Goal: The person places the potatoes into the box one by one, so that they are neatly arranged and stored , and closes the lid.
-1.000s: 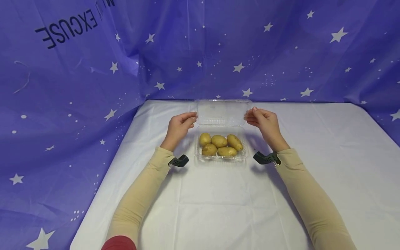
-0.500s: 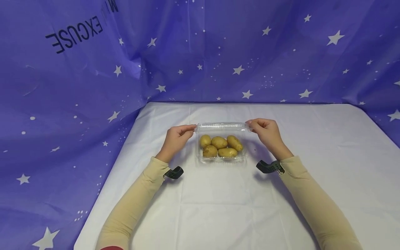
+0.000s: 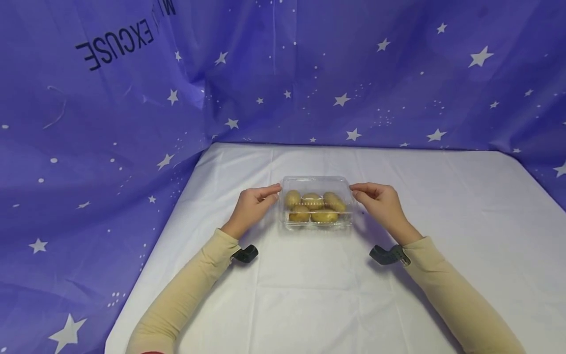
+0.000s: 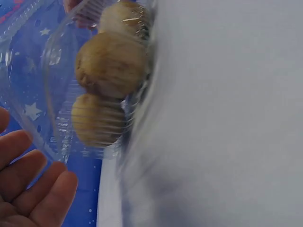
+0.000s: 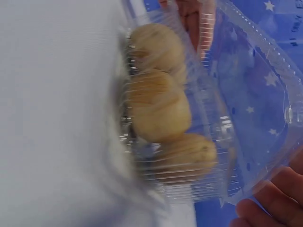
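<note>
A clear plastic clamshell container [image 3: 316, 221] sits on the table with several yellow potatoes [image 3: 325, 215] inside. Its hinged lid [image 3: 315, 183] slants above the potatoes, still apart from the base at the front. On the left, my left hand [image 3: 253, 206] touches the lid's side edge with extended fingertips; the left wrist view shows these fingers [image 4: 52, 198] along the outer rim. Across from it, my right hand [image 3: 382, 204] touches the opposite side edge. In the right wrist view its fingers [image 5: 277, 198] lie at the lid's corner, slightly bent.
A white cloth [image 3: 305, 290] covers the table. Blue star-printed fabric [image 3: 353, 73] hangs behind and to the left of it. Dark wrist mounts [image 3: 386, 254] stick out from both beige sleeves [image 3: 455, 290].
The lid has swung forward and down from standing up behind the base to slanting over the potatoes. Both hands have come nearer with it. The base and the potatoes have stayed in place.
</note>
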{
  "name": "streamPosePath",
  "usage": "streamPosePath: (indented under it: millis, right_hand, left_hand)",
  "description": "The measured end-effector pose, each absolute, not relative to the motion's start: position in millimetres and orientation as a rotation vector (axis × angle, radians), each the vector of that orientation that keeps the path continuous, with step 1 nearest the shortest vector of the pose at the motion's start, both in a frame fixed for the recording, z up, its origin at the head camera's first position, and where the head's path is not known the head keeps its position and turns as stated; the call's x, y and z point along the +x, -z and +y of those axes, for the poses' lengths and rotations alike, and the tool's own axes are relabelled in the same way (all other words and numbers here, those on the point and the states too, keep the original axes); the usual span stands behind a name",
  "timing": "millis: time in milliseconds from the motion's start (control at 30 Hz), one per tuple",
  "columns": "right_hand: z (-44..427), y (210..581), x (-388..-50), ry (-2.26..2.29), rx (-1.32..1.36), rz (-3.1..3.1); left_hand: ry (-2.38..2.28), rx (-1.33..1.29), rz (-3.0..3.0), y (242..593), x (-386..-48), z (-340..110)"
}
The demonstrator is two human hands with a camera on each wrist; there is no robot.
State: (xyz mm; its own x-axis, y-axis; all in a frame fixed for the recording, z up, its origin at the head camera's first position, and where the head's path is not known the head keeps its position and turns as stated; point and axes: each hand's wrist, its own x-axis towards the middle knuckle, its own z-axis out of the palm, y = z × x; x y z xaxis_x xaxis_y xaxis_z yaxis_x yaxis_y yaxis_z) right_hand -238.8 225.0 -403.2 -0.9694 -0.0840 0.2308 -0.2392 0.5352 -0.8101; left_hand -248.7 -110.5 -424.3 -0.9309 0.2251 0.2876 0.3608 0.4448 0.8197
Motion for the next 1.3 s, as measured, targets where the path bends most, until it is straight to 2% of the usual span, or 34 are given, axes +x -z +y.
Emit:
streamPosePath:
  millis: [367, 1300]
  right_hand:
    - [221.9, 412.2, -234.5, -1.383, 0.328, -2.550]
    - [218.1, 417.5, -230.0, -1.355, 0.373, -2.505]
  left_hand:
    - [1.485, -0.485, -2.523, 435.2, -245.4, -105.3]
    - [1.505, -0.487, -2.610, 436.0, -244.1, -106.5]
